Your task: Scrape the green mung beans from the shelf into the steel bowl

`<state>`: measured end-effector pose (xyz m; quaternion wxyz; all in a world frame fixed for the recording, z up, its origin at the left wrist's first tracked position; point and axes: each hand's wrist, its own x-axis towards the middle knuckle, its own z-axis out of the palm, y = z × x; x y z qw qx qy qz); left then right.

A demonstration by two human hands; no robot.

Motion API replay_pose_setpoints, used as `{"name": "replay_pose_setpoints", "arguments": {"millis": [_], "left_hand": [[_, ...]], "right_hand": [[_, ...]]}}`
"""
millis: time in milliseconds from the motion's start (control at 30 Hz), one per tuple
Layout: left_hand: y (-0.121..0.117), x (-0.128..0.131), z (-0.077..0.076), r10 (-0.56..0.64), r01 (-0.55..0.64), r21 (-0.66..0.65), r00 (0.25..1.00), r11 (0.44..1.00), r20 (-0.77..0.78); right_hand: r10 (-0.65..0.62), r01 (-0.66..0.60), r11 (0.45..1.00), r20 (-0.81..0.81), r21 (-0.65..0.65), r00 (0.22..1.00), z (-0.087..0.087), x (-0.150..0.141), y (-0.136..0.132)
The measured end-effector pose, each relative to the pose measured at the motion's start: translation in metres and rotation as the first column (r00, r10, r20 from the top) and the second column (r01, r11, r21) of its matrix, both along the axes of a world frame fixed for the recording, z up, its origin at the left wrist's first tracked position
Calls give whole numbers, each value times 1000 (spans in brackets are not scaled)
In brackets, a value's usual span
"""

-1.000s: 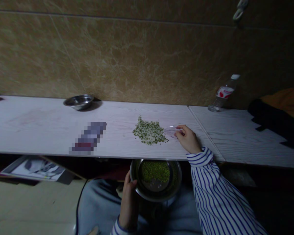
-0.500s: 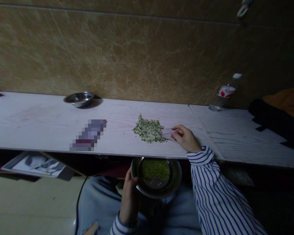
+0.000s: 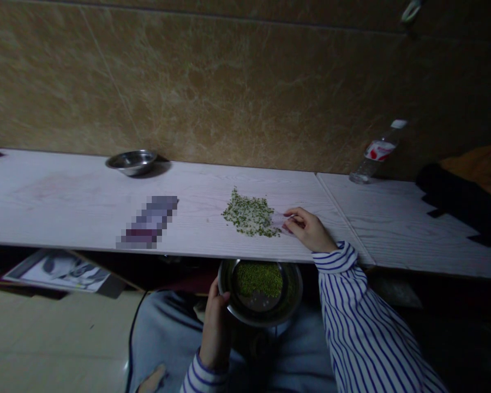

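Note:
My left hand (image 3: pixel 216 327) grips the left rim of a steel bowl (image 3: pixel 292 311) below the table's front edge, thumb over the rim. Green beans (image 3: pixel 259 279) lie in the bowl, with a few white grains near the front. On the white table, green beans mixed with white grains (image 3: pixel 247 215) are spread in a thin patch. At the patch's right edge, my right hand (image 3: pixel 309 229) is closed on a thin translucent plastic piece (image 3: pixel 277 219). Its exact kind is unclear, and my fingers hide part of it.
A smaller steel bowl (image 3: pixel 133 162) stands at the back left of the table (image 3: pixel 196 234). In front of it lies a blurred-out flat object (image 3: pixel 149 222). A plastic bottle (image 3: pixel 376 153) stands near the wall at right, beside dark and orange cloth (image 3: pixel 466 191).
My right hand has shifted very slightly left with the plastic piece, toward the patch. My left hand still holds the bowl. The whole view has moved a little.

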<state>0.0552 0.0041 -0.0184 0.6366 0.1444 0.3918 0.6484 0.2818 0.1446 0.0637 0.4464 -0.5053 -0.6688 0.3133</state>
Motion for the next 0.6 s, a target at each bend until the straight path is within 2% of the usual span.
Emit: {"name": "replay_pose_setpoints", "arguments": {"millis": [233,600], "left_hand": [[1,1,9,1,-1,-34,1000,999,17],[-1,0,9,-25,25,-7,999,1000,-27]], "right_hand": [[62,-62,998,-2,-16,998,3,-1,-3],[69,-72,995,-37,-76,997,4,-2,-5]]}}
